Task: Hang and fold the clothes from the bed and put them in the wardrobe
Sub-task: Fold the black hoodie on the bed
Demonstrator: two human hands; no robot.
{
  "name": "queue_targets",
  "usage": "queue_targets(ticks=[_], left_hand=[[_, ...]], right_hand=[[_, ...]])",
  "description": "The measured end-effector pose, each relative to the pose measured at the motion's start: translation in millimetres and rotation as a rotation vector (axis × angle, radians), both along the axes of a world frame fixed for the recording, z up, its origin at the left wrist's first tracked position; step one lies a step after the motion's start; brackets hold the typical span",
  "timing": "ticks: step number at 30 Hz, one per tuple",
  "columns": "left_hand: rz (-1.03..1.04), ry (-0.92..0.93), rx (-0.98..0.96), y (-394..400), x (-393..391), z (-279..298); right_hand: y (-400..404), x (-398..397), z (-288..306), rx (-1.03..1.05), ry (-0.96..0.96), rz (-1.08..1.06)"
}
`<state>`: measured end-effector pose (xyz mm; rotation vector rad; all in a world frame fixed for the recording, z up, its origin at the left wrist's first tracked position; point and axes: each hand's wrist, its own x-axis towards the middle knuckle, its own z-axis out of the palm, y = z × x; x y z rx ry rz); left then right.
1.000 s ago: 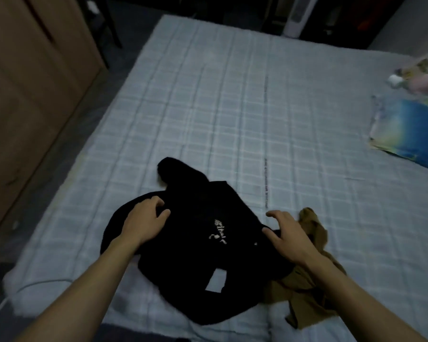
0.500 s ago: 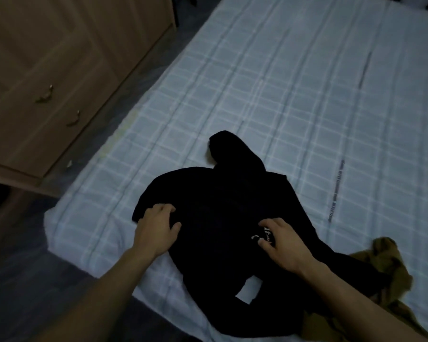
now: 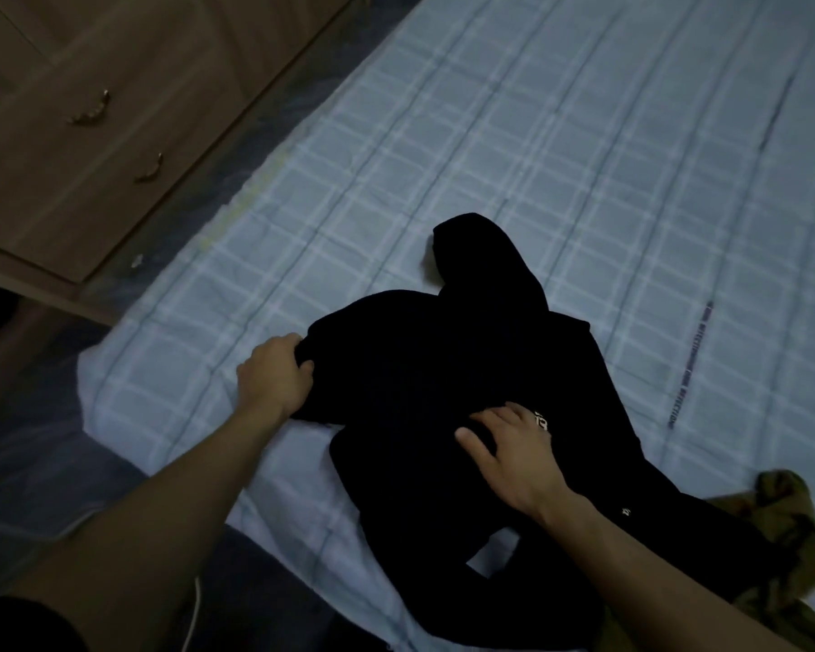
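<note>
A black hooded top (image 3: pixel 452 364) lies spread on the pale checked bed (image 3: pixel 561 148) near its front corner, hood pointing away from me. My left hand (image 3: pixel 274 381) grips the top's left edge, fingers curled into the cloth. Flat on the middle of the top, beside a small white print, rests my right hand (image 3: pixel 514 458) with its fingers spread. An olive-brown garment (image 3: pixel 791 515) lies crumpled at the lower right, partly under the black top.
A wooden wardrobe (image 3: pixel 114 110) with two small metal handles stands to the left, across a narrow strip of dark floor (image 3: pixel 34 463). The bed's corner is just left of my left hand. A thin white cable lies on the floor by the bed.
My left hand slid out to the top's left edge and closed on the cloth. The right hand stayed pressed on the middle. My view kept turning left toward the wardrobe.
</note>
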<state>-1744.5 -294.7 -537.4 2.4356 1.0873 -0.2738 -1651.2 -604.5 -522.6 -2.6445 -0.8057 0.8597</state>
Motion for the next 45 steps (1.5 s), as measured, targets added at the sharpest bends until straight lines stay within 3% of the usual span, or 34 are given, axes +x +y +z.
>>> queue_targets(ticks=[5,10,19,24,27,31,34,36,38,40,45], left_hand=[[-0.104,-0.155,-0.015,4,6,40],[-0.14,-0.269,-0.007,20,20,105],[-0.157,-0.549,-0.047,3,88,302],[-0.208,-0.739,-0.267,-32,116,426],[-0.229,-0.825,-0.424,-70,127,477],[-0.132,-0.869,-0.675,-124,144,507],[-0.034,-0.839,-0.846,-164,154,512],[-0.008,-0.826,-0.875,-189,158,510],[0.019,-0.824,-0.886,-209,159,508],[0.04,-0.834,-0.965,-224,157,512],[0.02,-0.904,-1.163,-233,140,530]], right_hand=[[13,-19,13,-0.021,0.048,0.07],[13,6,52,0.116,0.027,-0.083],[-35,106,221,0.37,-0.353,-0.282],[-70,151,326,0.505,-0.5,-0.407],[-85,161,359,0.571,-0.524,-0.555],[-86,143,375,0.7,-0.514,-0.665],[-76,100,387,0.854,-0.351,-0.474],[-73,69,385,0.833,-0.283,-0.31],[-72,47,374,0.765,-0.32,-0.283],[-69,32,365,0.751,-0.389,-0.384],[-65,32,363,0.931,-0.585,-0.475]])
